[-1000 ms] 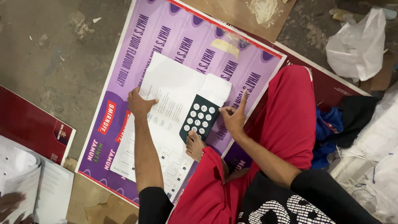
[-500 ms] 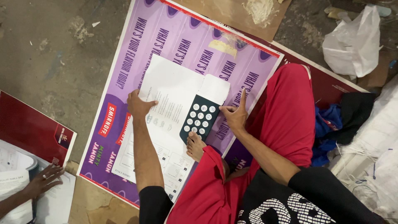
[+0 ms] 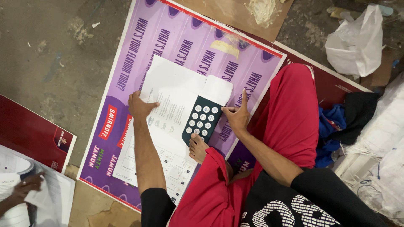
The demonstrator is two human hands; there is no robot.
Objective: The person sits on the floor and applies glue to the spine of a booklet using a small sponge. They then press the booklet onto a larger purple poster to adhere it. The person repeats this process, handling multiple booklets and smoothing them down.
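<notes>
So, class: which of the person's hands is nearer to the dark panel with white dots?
Right. The right hand touches the floor poster beside the dotted panel, at its right edge. The left hand presses the white sheet further away, on the panel's other side.

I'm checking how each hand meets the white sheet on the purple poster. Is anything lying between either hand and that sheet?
Nothing visible. The left hand presses flat on the white sheet; the right hand touches its right edge beside the dark dotted panel. A bare foot rests lower down.
</notes>
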